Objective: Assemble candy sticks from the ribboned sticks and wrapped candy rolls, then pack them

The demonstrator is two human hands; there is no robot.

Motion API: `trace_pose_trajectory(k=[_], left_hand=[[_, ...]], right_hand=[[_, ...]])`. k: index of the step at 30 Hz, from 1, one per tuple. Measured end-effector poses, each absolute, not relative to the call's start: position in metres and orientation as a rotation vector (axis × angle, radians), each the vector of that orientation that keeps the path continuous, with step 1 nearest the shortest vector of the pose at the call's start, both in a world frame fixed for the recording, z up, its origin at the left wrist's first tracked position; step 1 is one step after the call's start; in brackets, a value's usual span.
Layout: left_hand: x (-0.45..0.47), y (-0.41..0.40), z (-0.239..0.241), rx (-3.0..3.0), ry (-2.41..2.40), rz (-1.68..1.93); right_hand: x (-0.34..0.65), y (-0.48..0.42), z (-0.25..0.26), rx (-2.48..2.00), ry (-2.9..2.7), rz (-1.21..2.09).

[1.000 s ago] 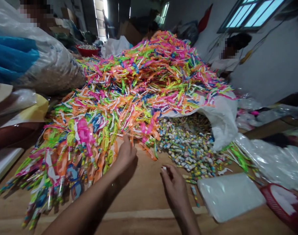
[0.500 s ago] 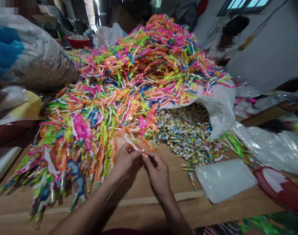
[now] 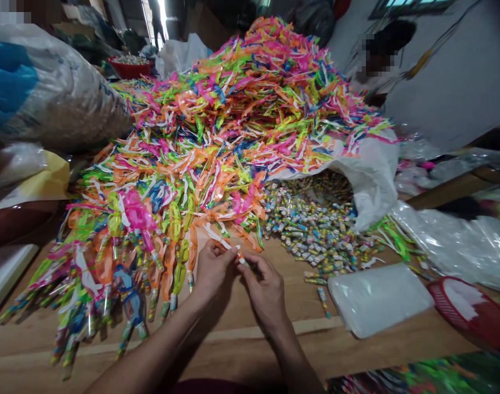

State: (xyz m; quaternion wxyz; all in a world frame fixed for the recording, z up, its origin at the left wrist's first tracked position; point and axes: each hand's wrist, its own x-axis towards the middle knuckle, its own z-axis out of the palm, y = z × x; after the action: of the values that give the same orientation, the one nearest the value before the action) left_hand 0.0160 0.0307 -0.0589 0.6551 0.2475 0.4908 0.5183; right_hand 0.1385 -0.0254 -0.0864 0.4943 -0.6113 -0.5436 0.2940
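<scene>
My left hand (image 3: 213, 271) is closed on a pair of orange toy glasses (image 3: 215, 236) with a white strip, just above the wooden table. My right hand (image 3: 266, 287) pinches a small wrapped candy tube (image 3: 242, 259) at the near end of the glasses. Fingers partly cover where the two meet. Left of my hands lie several toy glasses (image 3: 138, 216) with candy tubes at their ends. To the right, a heap of loose candy tubes (image 3: 311, 232) spills from a white sack (image 3: 375, 180).
A tall pile of coloured toy glasses (image 3: 274, 82) fills the back. A stuffed sack (image 3: 64, 93) stands left. Clear plastic bags (image 3: 381, 298) and a red basket (image 3: 441, 306) lie right. One candy tube (image 3: 323, 302) lies alone. A person (image 3: 387, 54) is at the back right.
My hands stay together in nearly the same place, with slight finger movement at the candy tube. The view has shifted a little.
</scene>
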Motion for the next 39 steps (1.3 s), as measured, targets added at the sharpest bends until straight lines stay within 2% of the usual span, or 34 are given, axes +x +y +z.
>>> trace_pose_trajectory(k=[5, 13, 17, 23, 25, 28, 30, 32, 34, 36, 39], left_hand=[[0.02, 0.03, -0.058, 0.536, 1.085, 1.172], [0.009, 0.032, -0.065, 0.707, 1.087, 1.049], [0.004, 0.033, -0.065, 0.797, 1.11, 1.002], [-0.043, 0.045, -0.026, 1.081, 1.216, 0.838], [-0.077, 0.055, -0.003, 1.18, 1.34, 0.928], [-0.13, 0.074, 0.027, 1.358, 1.785, 1.156], [-0.151, 0.085, 0.036, 1.486, 2.069, 1.327], [-0.15, 0.093, 0.03, 1.582, 2.102, 1.427], [-0.131, 0.099, 0.012, 1.649, 1.913, 1.347], [-0.103, 0.106, -0.015, 1.739, 1.741, 1.112], [-0.064, 0.117, -0.049, 1.98, 1.745, 0.808]], right_hand=[[0.136, -0.027, -0.079, -1.457, -1.341, 0.697], [0.129, -0.026, -0.093, -1.445, -1.035, 1.015], [0.124, -0.026, -0.094, -1.436, -1.09, 0.996], [0.141, -0.023, -0.082, -1.408, -1.234, 1.018], [0.168, -0.018, -0.077, -1.497, -1.265, 0.869], [0.219, -0.007, -0.08, -1.662, -1.426, 0.419], [0.248, 0.001, -0.09, -1.761, -1.578, 0.154], [0.264, 0.01, -0.103, -1.831, -1.687, 0.002], [0.269, 0.018, -0.114, -1.847, -1.741, -0.083], [0.267, 0.022, -0.121, -1.809, -1.755, -0.131], [0.26, 0.021, -0.121, -1.724, -1.742, -0.136]])
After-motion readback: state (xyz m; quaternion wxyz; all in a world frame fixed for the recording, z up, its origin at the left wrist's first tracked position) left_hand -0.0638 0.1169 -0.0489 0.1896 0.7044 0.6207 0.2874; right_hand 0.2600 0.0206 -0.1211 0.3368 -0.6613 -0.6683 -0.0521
